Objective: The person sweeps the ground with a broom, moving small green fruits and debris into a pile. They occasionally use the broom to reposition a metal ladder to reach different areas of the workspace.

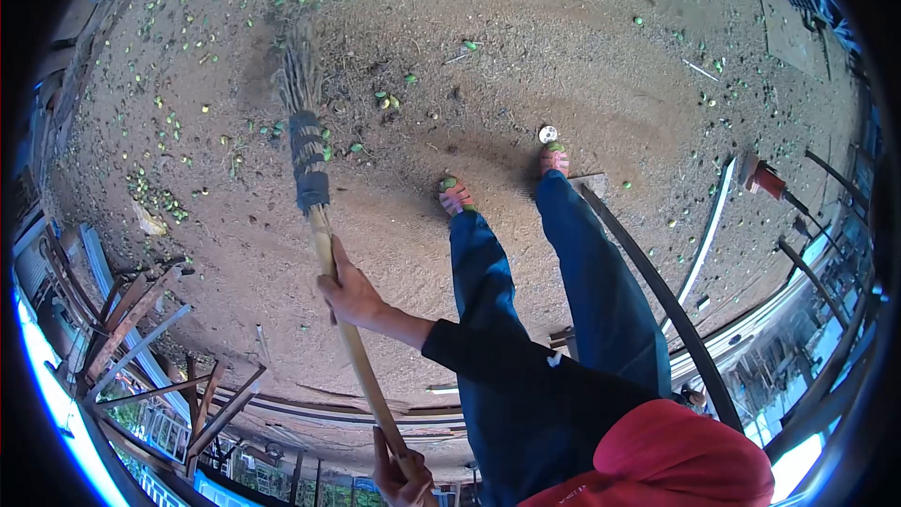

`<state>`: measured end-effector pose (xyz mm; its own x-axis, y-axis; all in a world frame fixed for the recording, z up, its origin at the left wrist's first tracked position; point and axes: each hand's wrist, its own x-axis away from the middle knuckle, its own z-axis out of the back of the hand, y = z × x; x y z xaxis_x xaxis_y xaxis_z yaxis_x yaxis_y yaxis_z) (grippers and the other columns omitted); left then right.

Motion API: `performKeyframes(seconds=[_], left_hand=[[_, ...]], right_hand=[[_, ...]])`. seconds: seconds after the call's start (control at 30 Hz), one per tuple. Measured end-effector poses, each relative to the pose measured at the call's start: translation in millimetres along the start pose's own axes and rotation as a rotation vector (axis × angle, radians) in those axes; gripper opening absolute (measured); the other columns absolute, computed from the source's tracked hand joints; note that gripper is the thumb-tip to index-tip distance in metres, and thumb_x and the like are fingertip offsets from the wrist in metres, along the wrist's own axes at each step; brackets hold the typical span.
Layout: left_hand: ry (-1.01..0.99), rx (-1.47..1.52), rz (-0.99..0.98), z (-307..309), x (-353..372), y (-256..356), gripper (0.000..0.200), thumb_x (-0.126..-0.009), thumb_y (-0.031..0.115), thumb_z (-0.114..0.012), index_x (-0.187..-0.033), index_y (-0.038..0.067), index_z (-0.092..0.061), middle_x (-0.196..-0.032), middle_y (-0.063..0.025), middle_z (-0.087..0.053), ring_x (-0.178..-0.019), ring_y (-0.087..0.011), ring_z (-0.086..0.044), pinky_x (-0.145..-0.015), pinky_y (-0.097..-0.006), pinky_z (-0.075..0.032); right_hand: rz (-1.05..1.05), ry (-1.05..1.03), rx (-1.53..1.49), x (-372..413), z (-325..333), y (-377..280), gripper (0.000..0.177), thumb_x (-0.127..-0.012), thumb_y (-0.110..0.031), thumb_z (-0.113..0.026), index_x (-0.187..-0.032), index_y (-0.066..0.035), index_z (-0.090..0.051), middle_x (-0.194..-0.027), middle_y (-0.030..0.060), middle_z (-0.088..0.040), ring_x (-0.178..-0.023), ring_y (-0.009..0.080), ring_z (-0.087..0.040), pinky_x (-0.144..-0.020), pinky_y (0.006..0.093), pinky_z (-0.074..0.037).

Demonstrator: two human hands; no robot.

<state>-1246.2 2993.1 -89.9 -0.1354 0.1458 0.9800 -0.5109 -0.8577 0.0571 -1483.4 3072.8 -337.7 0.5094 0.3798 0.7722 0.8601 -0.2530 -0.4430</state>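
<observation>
Holding a broom [321, 225] slantwise in the head view, both hands have their fingers curled round its handle [367, 366]. The right hand [352, 293] has hold of the upper stretch of wood, just below the dark binding [313, 192], with its fingers wrapped round and the pole filling the grasp. The left hand [404, 479] is at the bottom edge, folded round the handle near its end; it is partly cut off, yet its fingers look tightly bent.

The broom lies to the left of the feet, its bristles [298, 75] pointing away from the body over a darker patch of ground [394, 253]. The bristles are blurred, and whether every tip touches the soil cannot be told. Green leaves [410, 79] and small yellow bits [385, 103] are scattered about, thicker toward the left.

A black sleeve [488, 352] runs to the right hand from a red garment [690, 455]. Blue trousers [601, 291] lead down to two shoes [555, 161], set apart on the ground, with a white disc [548, 134] just ahead of the right one.

On the right are a dark pole [657, 282], beside the right leg, a pale strip [710, 239], and a red tool [771, 181] with a dark shaft. Timbers [136, 321] lean together at lower left.
</observation>
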Motion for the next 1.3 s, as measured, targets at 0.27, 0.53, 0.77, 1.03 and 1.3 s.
performKeyframes(seconds=[0.27, 0.53, 0.77, 1.03, 1.3], left_hand=[[-0.622, -0.602, 0.135, -170, -48, -45, 0.106, -0.073, -0.01, -0.066, -0.157, 0.019, -0.009, -0.098, -0.0132, -0.055, -0.065, -0.0177, -0.062, -0.051, -0.0281, -0.051], [-0.697, -1.185, -0.127, -229, -145, -55, 0.095, -0.072, -0.01, -0.049, -0.159, 0.012, -0.018, -0.09, -0.0104, -0.057, -0.054, -0.0126, -0.054, -0.046, -0.0256, -0.044], [-0.583, -1.154, -0.382, -223, -165, 59, 0.096, -0.067, -0.01, -0.046, -0.158, 0.009, -0.022, -0.091, -0.0098, -0.056, -0.05, -0.0082, -0.049, -0.041, -0.0231, -0.038], [-0.304, -0.947, -0.673, -212, -135, 129, 0.094, -0.065, -0.006, -0.046, -0.156, 0.006, -0.027, -0.086, -0.0055, -0.051, -0.048, -0.0041, -0.042, -0.038, -0.0176, -0.035], [-0.528, -1.17, -0.345, -110, -54, 84, 0.095, -0.073, -0.014, -0.043, -0.16, 0.008, -0.011, -0.088, -0.0089, -0.055, -0.053, -0.0093, -0.049, -0.046, -0.0256, -0.042]], right_hand=[[0.066, 0.385, -0.348, 156, 127, 40, 0.074, -0.098, -0.004, -0.045, -0.157, -0.008, 0.0, -0.083, 0.0077, -0.055, -0.065, 0.0162, -0.063, -0.066, 0.0357, -0.061], [0.034, 0.622, -0.442, 96, 164, 69, 0.045, -0.094, -0.005, -0.046, -0.137, -0.002, -0.036, -0.078, 0.0069, -0.053, -0.06, 0.0184, -0.062, -0.07, 0.0445, -0.062], [0.054, 0.517, -0.17, -15, 66, 56, 0.05, -0.092, -0.008, -0.048, -0.139, 0.002, -0.034, -0.075, 0.0081, -0.055, -0.056, 0.0194, -0.062, -0.059, 0.037, -0.059], [0.215, -0.056, 0.635, -93, -17, 8, 0.071, -0.093, -0.034, -0.054, -0.146, 0.008, -0.032, -0.084, 0.0279, -0.069, -0.08, 0.0376, -0.071, -0.078, 0.0473, -0.055], [-0.327, 0.084, 0.16, -22, 133, 53, 0.055, -0.096, -0.046, -0.052, -0.131, -0.004, -0.056, -0.094, 0.011, -0.072, -0.084, 0.0205, -0.07, -0.076, 0.0374, -0.055]])
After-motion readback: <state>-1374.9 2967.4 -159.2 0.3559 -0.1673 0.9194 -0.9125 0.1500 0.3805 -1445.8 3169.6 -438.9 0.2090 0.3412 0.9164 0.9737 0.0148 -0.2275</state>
